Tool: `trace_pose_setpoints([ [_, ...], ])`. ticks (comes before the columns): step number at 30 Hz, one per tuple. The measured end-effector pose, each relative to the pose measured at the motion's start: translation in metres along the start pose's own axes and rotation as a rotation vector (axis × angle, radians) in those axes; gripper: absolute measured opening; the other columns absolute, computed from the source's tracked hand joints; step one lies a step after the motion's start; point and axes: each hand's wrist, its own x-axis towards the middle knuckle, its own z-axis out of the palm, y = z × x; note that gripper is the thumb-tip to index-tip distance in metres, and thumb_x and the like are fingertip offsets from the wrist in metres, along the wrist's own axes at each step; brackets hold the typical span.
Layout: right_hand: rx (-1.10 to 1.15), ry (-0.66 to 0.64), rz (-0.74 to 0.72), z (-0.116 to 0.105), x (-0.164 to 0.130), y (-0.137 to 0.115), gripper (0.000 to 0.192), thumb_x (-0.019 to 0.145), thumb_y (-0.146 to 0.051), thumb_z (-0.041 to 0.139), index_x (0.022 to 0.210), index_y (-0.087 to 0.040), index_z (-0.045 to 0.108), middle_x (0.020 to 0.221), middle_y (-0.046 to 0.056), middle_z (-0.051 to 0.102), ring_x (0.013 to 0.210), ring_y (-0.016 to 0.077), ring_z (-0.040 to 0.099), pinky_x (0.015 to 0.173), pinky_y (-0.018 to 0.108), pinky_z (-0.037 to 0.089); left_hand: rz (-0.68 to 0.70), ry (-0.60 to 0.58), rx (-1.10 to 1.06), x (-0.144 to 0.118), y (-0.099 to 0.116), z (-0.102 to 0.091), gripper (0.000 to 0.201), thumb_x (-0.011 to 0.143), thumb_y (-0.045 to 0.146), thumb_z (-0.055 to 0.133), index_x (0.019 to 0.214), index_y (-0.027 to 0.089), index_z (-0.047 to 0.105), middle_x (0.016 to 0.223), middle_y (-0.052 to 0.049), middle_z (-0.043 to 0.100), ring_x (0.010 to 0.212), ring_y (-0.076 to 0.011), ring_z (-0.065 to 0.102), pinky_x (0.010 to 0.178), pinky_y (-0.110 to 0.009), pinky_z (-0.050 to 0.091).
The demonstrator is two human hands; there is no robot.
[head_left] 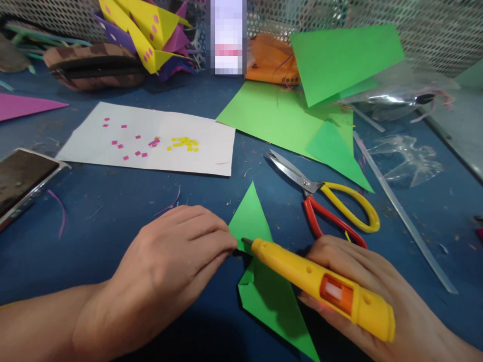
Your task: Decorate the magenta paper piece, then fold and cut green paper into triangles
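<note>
My right hand is wrapped round a yellow hot glue gun, whose dark nozzle points left. The nozzle tip is at a folded green paper piece, near its middle; whether it touches the paper I cannot tell. My left hand pinches the paper's left edge beside the nozzle, thumb hidden under the fingers. The piece has a pointed upper end and a long lower part running toward me, with a small folded flap on its left. Just above my right hand lie scissors with one yellow and one red handle, blades apart.
White paper bears small pink and yellow squares. Green sheets and a green triangle lie behind the scissors. A clear glue stick is at right, a phone at left. A brown pouch and folded yellow paper shapes stand at the back.
</note>
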Motion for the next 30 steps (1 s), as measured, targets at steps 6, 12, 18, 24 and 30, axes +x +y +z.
trace_pose_setpoints([
  [6,-0.017,-0.008,-0.003,0.0002,-0.0026,0.0016,0.012,0.094,-0.020,0.048,0.082,-0.021,0.052,0.070,-0.001,0.056,0.059,0.0136,0.053,0.051,0.027,0.041,-0.001,0.010,-0.002,0.0014,-0.0001,0.0007,0.016,0.091,0.011,0.057,0.095,0.021,0.069,0.090,0.001,0.071,0.086,-0.0148,0.062,0.080,-0.029,0.045],
  [12,-0.020,0.006,-0.008,0.0005,-0.0018,0.0011,0.013,0.095,-0.022,0.047,0.084,-0.021,0.053,0.071,-0.001,0.056,0.060,0.0137,0.054,0.052,0.027,0.041,-0.002,0.003,-0.001,0.0021,0.0001,0.0010,0.015,0.091,0.012,0.058,0.095,0.021,0.069,0.090,0.001,0.070,0.086,-0.0148,0.062,0.079,-0.030,0.045],
  [18,-0.009,0.001,0.004,0.0007,-0.0016,0.0009,0.013,0.095,-0.024,0.048,0.083,-0.021,0.053,0.070,-0.001,0.056,0.059,0.0134,0.053,0.051,0.027,0.041,-0.005,0.004,-0.011,0.0020,-0.0002,0.0010,0.016,0.091,0.011,0.058,0.096,0.021,0.069,0.091,0.001,0.070,0.087,-0.0146,0.062,0.079,-0.030,0.045],
  [24,0.026,-0.024,0.013,-0.0018,-0.0024,-0.0002,0.015,0.094,-0.027,0.051,0.081,-0.021,0.053,0.070,0.000,0.057,0.060,0.0140,0.054,0.052,0.027,0.042,-0.078,0.008,-0.054,0.0040,0.0020,0.0030,0.013,0.091,0.016,0.060,0.090,0.023,0.070,0.087,0.001,0.071,0.085,-0.0164,0.063,0.078,-0.032,0.045],
  [30,0.088,-0.021,0.027,-0.0057,0.0015,-0.0017,0.015,0.095,-0.027,0.052,0.082,-0.022,0.054,0.069,-0.001,0.058,0.059,0.0129,0.056,0.050,0.026,0.044,-0.144,0.029,-0.133,0.0097,0.0020,0.0040,0.013,0.089,0.015,0.062,0.083,0.022,0.071,0.081,0.001,0.070,0.076,-0.0146,0.062,0.072,-0.030,0.045],
])
